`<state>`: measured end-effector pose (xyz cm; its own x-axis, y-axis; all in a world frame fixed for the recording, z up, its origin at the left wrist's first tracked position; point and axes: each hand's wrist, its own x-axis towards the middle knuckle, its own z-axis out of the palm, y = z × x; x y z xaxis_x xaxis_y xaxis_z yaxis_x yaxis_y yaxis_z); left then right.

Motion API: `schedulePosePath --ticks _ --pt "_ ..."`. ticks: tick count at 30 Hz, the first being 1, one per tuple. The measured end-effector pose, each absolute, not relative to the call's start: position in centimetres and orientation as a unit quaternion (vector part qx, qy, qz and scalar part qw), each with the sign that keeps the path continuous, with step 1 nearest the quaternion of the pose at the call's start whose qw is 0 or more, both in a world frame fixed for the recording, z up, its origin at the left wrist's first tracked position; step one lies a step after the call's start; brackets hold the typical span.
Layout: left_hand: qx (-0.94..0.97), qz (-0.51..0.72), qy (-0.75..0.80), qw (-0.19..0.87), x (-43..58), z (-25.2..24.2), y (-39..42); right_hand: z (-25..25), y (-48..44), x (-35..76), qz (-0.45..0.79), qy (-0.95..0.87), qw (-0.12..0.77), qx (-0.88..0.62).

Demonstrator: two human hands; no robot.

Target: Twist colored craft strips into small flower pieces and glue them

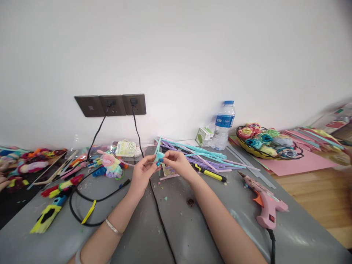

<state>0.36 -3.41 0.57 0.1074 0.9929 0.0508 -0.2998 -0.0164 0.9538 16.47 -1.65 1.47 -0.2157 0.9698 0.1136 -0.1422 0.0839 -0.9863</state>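
My left hand (pixel 143 173) and my right hand (pixel 178 163) meet above the grey table, their fingertips closed on the same turquoise pipe cleaner (pixel 158 156). It is bunched into a small shape between the fingers, and thin ends stick up from it. Its exact form is partly covered by my fingertips. Just behind my right hand lies a loose pile of pipe cleaners (pixel 209 156) in turquoise, lilac and pink. A yellow and black utility knife (pixel 210 173) rests beside that pile.
A pink glue gun (pixel 265 201) lies at the right, near a basket of fabric-like roses (pixel 265 141). A water bottle (pixel 224 126) stands by the wall. Black cables (pixel 159 209) cross the table. Pipe cleaner figures (pixel 111 165) are at the left, where another person's hand (pixel 3 179) shows.
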Motion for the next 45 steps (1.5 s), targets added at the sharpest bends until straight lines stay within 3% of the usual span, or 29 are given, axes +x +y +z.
schedulePosePath --ticks 10,16,25,29,36,45 --pt "0.277 0.514 0.344 0.735 0.5 1.9 -3.7 1.3 -1.6 16.9 0.547 -0.579 0.478 -0.369" --pt "0.169 0.472 0.344 0.794 0.3 2.5 -3.6 1.5 -1.8 18.1 0.473 -0.652 0.509 -0.304" --pt "0.196 0.370 0.373 0.828 -0.5 2.1 -3.6 1.7 -2.0 18.5 0.380 -0.748 0.479 -0.258" --pt "0.291 0.389 0.375 0.789 -1.0 2.0 -3.3 1.7 -2.0 18.4 0.400 -0.721 0.479 -0.301" --pt "0.494 0.493 0.389 0.602 -0.5 1.5 -3.5 1.4 -2.0 17.6 0.500 -0.617 0.495 -0.354" --pt "0.536 0.547 0.390 0.511 -0.3 0.5 -3.1 1.7 -2.1 16.6 0.585 -0.543 0.508 -0.324"
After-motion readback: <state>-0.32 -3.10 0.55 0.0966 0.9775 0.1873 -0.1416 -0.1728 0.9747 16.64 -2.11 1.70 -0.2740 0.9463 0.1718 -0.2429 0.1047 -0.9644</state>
